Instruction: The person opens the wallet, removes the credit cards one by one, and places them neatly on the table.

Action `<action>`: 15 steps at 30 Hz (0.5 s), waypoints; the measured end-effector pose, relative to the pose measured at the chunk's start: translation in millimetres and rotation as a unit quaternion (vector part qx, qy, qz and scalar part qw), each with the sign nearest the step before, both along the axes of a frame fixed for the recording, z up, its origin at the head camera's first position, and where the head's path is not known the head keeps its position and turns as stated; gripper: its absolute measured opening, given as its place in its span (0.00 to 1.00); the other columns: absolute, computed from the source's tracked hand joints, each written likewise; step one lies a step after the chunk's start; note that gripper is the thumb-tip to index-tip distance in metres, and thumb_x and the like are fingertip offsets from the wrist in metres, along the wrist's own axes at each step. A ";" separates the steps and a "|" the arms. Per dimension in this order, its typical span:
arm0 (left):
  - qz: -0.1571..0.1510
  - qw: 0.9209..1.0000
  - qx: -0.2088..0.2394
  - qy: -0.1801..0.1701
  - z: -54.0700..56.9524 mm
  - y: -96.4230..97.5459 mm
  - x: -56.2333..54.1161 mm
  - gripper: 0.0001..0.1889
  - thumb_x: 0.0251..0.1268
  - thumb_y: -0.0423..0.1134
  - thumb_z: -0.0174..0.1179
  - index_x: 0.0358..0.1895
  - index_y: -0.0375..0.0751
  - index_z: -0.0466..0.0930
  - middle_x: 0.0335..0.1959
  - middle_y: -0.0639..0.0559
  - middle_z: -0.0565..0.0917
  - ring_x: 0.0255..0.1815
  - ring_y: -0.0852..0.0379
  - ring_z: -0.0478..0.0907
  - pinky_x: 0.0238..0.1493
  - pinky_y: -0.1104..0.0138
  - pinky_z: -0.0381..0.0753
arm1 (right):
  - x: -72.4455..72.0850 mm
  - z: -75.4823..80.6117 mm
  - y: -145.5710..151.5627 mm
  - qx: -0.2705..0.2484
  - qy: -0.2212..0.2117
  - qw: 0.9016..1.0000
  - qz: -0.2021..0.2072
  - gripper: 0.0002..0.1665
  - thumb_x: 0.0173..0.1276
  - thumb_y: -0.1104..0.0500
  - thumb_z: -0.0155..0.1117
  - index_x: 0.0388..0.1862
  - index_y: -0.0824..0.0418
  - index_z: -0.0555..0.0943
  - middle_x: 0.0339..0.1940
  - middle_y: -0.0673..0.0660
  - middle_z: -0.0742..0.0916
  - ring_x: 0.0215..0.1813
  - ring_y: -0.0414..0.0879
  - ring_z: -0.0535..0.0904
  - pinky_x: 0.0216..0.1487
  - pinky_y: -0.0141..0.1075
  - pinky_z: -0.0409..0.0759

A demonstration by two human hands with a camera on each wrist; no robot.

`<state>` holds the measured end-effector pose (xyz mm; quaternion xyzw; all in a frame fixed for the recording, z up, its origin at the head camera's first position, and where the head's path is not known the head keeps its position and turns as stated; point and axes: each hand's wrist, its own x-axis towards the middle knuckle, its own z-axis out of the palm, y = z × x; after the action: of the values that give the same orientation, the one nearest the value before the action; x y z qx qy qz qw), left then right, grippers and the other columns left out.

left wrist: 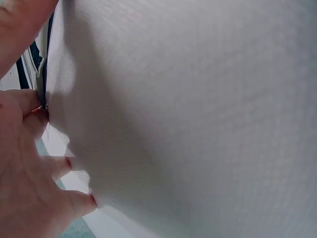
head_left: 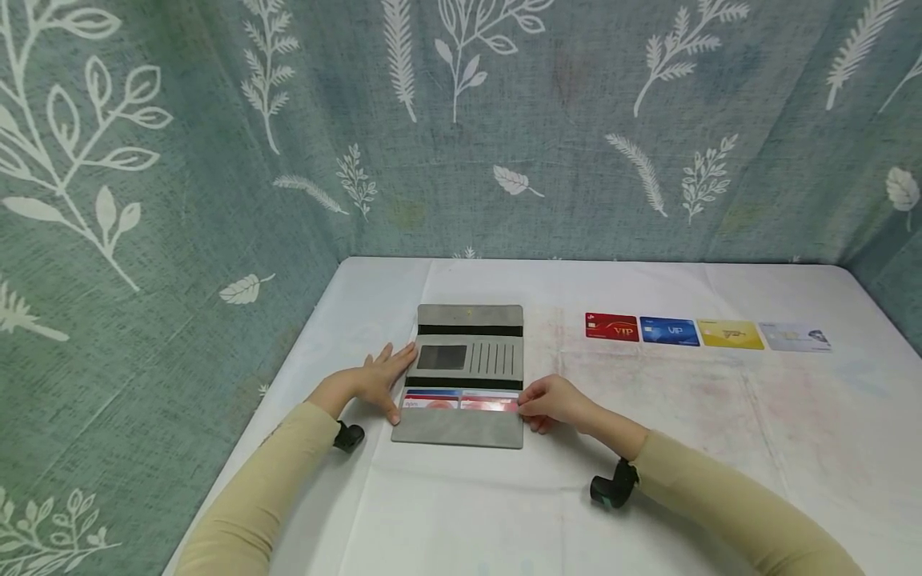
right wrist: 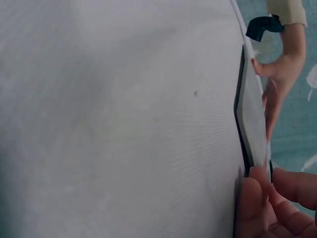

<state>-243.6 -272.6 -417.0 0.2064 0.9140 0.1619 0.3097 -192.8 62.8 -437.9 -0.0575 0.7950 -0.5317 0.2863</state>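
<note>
A grey card organizer (head_left: 457, 428) lies unfolded on the white table, with black bands, a dark window and slots. Several cards (head_left: 430, 404) sit side by side in its lower pocket, their coloured top edges showing. My left hand (head_left: 374, 382) rests at the organizer's left edge with fingers spread; in the left wrist view the left hand (left wrist: 25, 168) has its fingertips down on the cloth. At the right edge, beside the pocket's right-hand card (head_left: 488, 405), my right hand (head_left: 558, 402) pinches the organizer's rim. Thumb and curled fingers (right wrist: 250, 198) meet round that rim in the right wrist view.
To the right lies a row of cards: a red card (head_left: 611, 327), a blue card (head_left: 670, 331), a yellow card (head_left: 731, 334) and a silver card (head_left: 795, 337). A leaf-patterned green curtain (head_left: 461, 160) hangs behind and left of the table (head_left: 446, 512).
</note>
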 end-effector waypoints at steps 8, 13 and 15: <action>-0.006 0.999 -0.037 0.032 -8.2 1.2 -4.5 0.68 0.27 0.49 0.76 0.73 0.39 0.36 0.74 0.44 0.35 0.71 0.36 0.25 0.63 0.37 0.30 | -3.2 -1.2 -3.8 0.005 -0.016 1.000 -0.009 0.05 0.60 0.64 0.62 0.31 0.67 0.81 0.16 0.53 0.80 0.15 0.40 0.74 0.20 0.30 0.78; -0.003 0.999 -0.032 0.029 -7.3 1.8 -3.2 0.69 0.26 0.51 0.76 0.73 0.40 0.36 0.74 0.44 0.35 0.71 0.36 0.25 0.63 0.37 0.30 | -3.5 -2.0 -6.2 0.009 -0.022 1.000 -0.004 0.05 0.60 0.64 0.62 0.29 0.67 0.80 0.15 0.53 0.79 0.14 0.39 0.73 0.18 0.29 0.76; -0.003 0.999 -0.029 0.029 -7.6 1.8 -3.2 0.69 0.26 0.51 0.76 0.73 0.40 0.36 0.74 0.44 0.35 0.71 0.36 0.25 0.63 0.37 0.29 | -3.4 -2.3 -8.1 0.013 -0.025 1.000 -0.007 0.05 0.60 0.64 0.62 0.28 0.66 0.80 0.15 0.52 0.78 0.13 0.39 0.72 0.17 0.29 0.75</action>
<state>-246.7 -270.8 -424.6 0.2043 0.9264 0.1281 0.2892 -196.1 54.6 -440.3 -0.0351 0.7950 -0.5244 0.3030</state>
